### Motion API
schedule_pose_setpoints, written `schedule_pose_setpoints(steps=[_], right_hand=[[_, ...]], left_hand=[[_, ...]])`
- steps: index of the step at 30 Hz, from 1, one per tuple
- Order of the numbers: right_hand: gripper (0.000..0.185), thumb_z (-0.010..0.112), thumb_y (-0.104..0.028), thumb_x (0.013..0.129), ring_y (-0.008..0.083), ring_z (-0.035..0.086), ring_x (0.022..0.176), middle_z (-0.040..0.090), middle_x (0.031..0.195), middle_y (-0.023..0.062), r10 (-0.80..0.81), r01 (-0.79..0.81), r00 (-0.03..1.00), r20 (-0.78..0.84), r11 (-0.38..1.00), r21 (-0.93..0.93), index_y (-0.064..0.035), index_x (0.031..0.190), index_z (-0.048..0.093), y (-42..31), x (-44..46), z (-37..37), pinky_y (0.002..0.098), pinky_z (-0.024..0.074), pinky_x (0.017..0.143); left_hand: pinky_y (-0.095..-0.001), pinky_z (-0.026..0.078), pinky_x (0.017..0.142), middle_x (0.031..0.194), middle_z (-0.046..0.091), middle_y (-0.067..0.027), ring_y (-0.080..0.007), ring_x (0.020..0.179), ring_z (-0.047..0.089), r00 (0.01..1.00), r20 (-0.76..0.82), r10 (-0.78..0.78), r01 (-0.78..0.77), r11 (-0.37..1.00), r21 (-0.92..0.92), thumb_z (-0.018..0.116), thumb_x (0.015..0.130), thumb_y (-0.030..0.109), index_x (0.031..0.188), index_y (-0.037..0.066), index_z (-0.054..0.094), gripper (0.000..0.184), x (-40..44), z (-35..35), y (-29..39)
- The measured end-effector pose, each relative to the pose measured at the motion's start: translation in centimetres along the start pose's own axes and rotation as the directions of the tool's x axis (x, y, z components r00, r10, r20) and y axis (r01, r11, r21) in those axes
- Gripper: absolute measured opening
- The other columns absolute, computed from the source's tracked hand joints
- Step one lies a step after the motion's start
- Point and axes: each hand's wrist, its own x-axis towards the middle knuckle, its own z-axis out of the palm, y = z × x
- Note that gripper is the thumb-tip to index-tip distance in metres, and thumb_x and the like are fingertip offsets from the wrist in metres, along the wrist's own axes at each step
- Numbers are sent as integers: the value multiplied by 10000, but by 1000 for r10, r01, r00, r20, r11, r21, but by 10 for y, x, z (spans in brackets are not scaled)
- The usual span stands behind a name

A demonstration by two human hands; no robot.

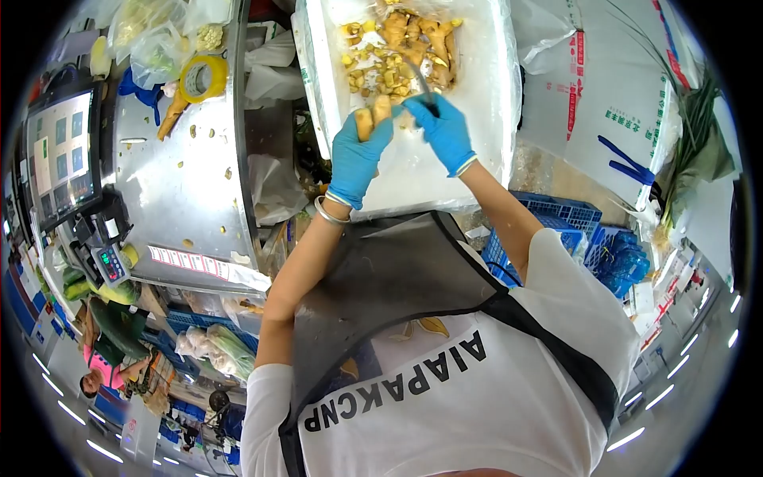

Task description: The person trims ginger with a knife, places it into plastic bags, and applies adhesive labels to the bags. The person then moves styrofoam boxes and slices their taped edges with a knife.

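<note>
Over a white foam box point(485, 151), both hands wear blue gloves. My left hand point(358, 159) is closed round a piece of ginger point(365, 124), whose pale knobs stick up past the fingers. Close beside it, my right hand point(442, 133) grips a knife point(420, 81), its thin blade pointing up and away from me. Larger brown ginger roots point(409, 36) lie at the far end of the box, with small cut ginger bits point(389, 78) scattered round them.
On the left, a metal counter point(183, 207) bears yellow tape point(203, 79), plastic bags point(151, 48) and a touch screen point(62, 151). Blue crates point(556, 211) stand to the right, below a white printed sheet point(588, 95). Another person point(103, 370) is at lower left.
</note>
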Motion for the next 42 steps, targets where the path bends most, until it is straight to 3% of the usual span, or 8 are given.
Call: schedule_pose_setpoints(steps=[2,7,13,17,21,37,39,42], right_hand=[[188,617,-195,903,195,626,667,663,850,76,-404,354,907,-123,885,-302,-119,1061,684,3,3,-7,318,495,595],[316,616,-154,866,265,634,711,632,828,78,-409,563,825,389,542,-624,-226,1173,642,-12,-5,-13,350,514,615],[384,576,-120,888,215,624,987,644,1156,109,-146,286,896,420,913,-292,-55,1266,585,100,53,-34,347,500,874],[371,536,-249,927,218,618,884,649,1070,98,-236,345,910,341,887,-307,-94,1256,606,44,90,12,331,510,761],[393,487,-379,968,185,564,721,625,896,73,-321,451,883,343,781,-431,-135,1235,640,-46,83,94,303,481,612],[370,526,-295,966,103,469,589,570,772,29,-167,674,188,968,738,-4,-70,1243,622,31,-51,466,267,400,519],[505,522,-386,938,301,588,928,616,1141,140,285,80,333,899,942,-327,-43,1308,550,24,-106,489,474,495,766],[276,601,-351,901,210,522,568,576,702,60,305,143,466,831,901,-410,-86,864,532,62,-90,545,407,460,507]], left_hand=[[-246,469,570,754,587,16,-63,662,530,993,-24,-112,114,989,100,680,864,231,1015,64,669,226,-8,-5,4],[-259,495,728,889,631,1,-80,788,573,994,29,105,-108,980,167,692,862,182,1044,51,642,230,-8,-3,-45],[-373,466,880,1025,584,-113,-275,950,573,633,225,740,-763,646,21,702,823,179,1067,69,558,304,-54,-6,11],[-293,490,512,801,606,-84,-150,614,584,996,47,80,-67,972,-224,732,771,359,934,54,590,374,-118,-55,55],[-252,424,421,697,579,-74,-130,524,547,969,-239,60,-181,831,-525,754,741,338,837,45,601,344,-189,-111,47],[-274,536,605,925,640,-89,-154,709,624,459,-879,-126,-800,372,-471,551,921,373,1245,68,547,445,-449,-118,-131],[-298,554,734,1099,627,-123,-185,914,635,199,-979,42,-796,589,-137,519,939,364,1295,29,521,489,-466,-105,-186],[-307,543,796,1179,606,-121,-196,985,618,187,-939,-290,-905,320,-279,486,962,335,1309,-9,496,490,-500,-91,-227]])
